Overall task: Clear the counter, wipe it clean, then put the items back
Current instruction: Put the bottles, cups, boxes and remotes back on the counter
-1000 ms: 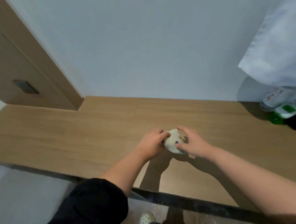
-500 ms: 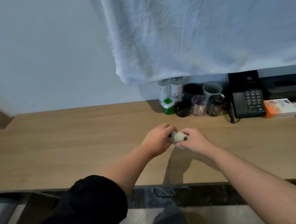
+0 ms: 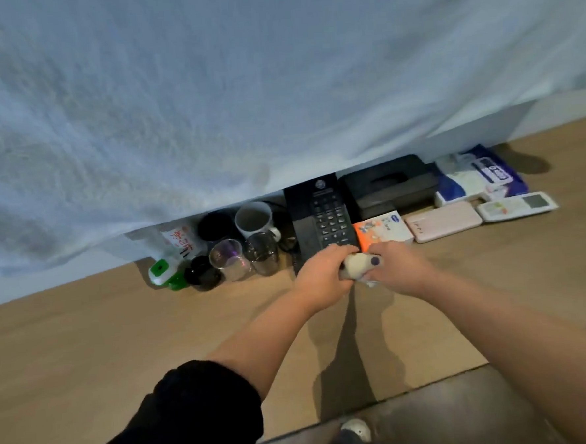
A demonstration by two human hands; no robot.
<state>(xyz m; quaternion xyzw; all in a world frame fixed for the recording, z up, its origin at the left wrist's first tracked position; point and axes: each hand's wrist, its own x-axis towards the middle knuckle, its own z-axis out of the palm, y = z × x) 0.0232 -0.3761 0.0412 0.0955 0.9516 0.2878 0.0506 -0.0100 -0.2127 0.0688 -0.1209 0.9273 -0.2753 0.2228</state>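
Both hands hold a small wadded white cloth with dark spots (image 3: pixel 358 264) just above the wooden counter (image 3: pixel 120 335). My left hand (image 3: pixel 322 275) grips its left end; my right hand (image 3: pixel 395 267) grips its right end. Behind them, along the wall, stand a black telephone (image 3: pixel 322 216), an orange-and-white box (image 3: pixel 383 228), a pink power bank (image 3: pixel 442 221), a white remote (image 3: pixel 517 207), a black tissue box (image 3: pixel 390 185) and a blue-and-white packet (image 3: pixel 477 176).
Left of the telephone are a white mug (image 3: pixel 255 219), a black mug (image 3: pixel 214 225), two clear glasses (image 3: pixel 227 258), a dark cup (image 3: pixel 202 273) and green-capped bottles (image 3: pixel 167 269). A large white towel (image 3: pixel 242 87) hangs over the back. The counter's front edge (image 3: pixel 431 381) is near.
The view has swung right along the counter, from the bare left end to the row of items. Both hands kept hold of the cloth and moved right, up to the telephone.
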